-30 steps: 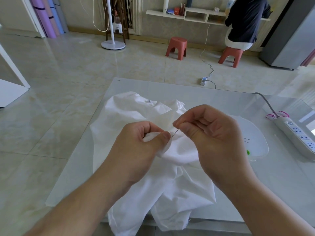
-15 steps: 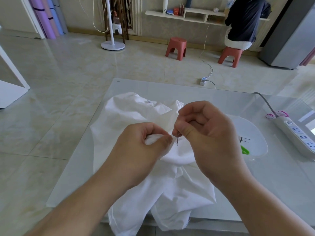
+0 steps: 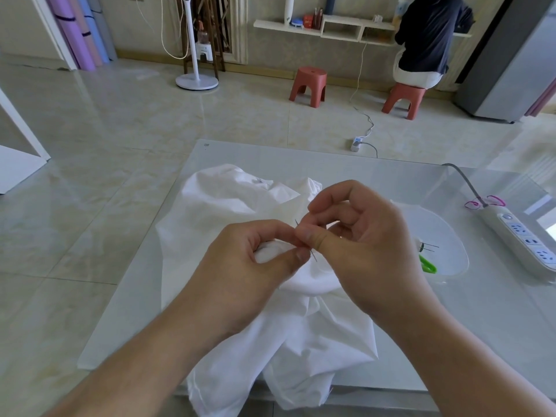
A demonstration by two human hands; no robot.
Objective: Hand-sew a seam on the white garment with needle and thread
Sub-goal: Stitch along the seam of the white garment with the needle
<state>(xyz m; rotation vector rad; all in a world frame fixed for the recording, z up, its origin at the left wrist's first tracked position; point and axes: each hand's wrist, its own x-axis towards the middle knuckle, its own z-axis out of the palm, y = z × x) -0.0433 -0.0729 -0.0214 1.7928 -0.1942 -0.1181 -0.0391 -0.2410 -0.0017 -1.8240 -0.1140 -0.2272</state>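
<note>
Slanting needle (image 3: 306, 240), tip up-left, eye down-right

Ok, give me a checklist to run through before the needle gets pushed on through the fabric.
1. Needle held: ok, right hand pinches it between thumb and forefinger.
2. Fabric bunched at the stitch point: ok, left hand grips a fold of the garment.
3. Left thumb clear of the needle tip: not ok, the thumb sits right beside the lower end.
4. Thread free of tangles: cannot tell, no thread is visible.
5. Garment supported: ok, it lies on the table, one end hanging over the near edge.
</note>
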